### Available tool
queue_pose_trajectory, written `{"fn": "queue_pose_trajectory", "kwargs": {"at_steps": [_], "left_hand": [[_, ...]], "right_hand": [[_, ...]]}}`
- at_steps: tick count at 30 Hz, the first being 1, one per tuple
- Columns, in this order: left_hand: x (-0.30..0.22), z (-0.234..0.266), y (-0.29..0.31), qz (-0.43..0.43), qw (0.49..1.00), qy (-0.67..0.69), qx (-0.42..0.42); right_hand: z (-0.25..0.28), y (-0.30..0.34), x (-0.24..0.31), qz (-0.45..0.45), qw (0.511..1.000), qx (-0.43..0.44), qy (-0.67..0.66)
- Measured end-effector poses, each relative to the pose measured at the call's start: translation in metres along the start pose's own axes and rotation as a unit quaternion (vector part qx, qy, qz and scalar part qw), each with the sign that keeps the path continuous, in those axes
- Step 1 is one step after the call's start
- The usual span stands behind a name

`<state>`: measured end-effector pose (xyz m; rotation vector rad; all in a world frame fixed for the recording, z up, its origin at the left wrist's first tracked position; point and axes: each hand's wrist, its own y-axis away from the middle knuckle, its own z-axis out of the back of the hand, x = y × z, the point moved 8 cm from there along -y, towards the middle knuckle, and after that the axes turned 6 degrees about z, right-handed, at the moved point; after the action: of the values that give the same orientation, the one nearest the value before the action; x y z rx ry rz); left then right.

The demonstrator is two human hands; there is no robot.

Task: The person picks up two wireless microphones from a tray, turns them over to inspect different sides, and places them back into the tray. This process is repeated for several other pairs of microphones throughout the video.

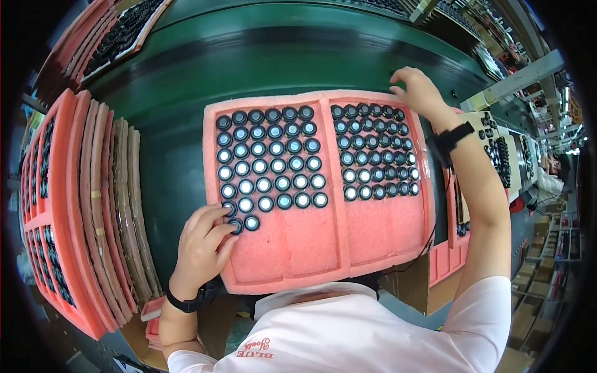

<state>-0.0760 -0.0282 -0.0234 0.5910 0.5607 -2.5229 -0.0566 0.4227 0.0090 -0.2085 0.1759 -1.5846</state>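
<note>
A pink foam tray with two compartments lies before me. Rows of round black parts with shiny, pale centres fill the far portion of both sides. In the near left compartment, a shorter row begins with two parts. My left hand is at that row's left end, its fingers bent onto the outermost round black part and partly covering it. Past the tray's far right corner, my right hand is over the green surface, with thumb and forefinger apart. A tiny dark spot shows by its fingertips, too small to name.
Pink foam trays stand on edge in a stack at the left. The green conveyor belt runs across the far side. Filled trays lie at the far left, and more dark parts are at the right.
</note>
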Motion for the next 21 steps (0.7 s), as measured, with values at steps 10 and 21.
{"fn": "queue_pose_trajectory", "kwargs": {"at_steps": [10, 21], "left_hand": [[-0.013, 0.013, 0.004, 0.074, 0.997, -0.030, 0.001], [-0.044, 0.024, -0.006, 0.086, 0.995, 0.043, -0.004]], "right_hand": [[-0.076, -0.035, -0.127, -0.235, 0.965, 0.114, 0.001], [-0.031, -0.027, -0.060, -0.118, 0.943, -0.029, -0.309]]}}
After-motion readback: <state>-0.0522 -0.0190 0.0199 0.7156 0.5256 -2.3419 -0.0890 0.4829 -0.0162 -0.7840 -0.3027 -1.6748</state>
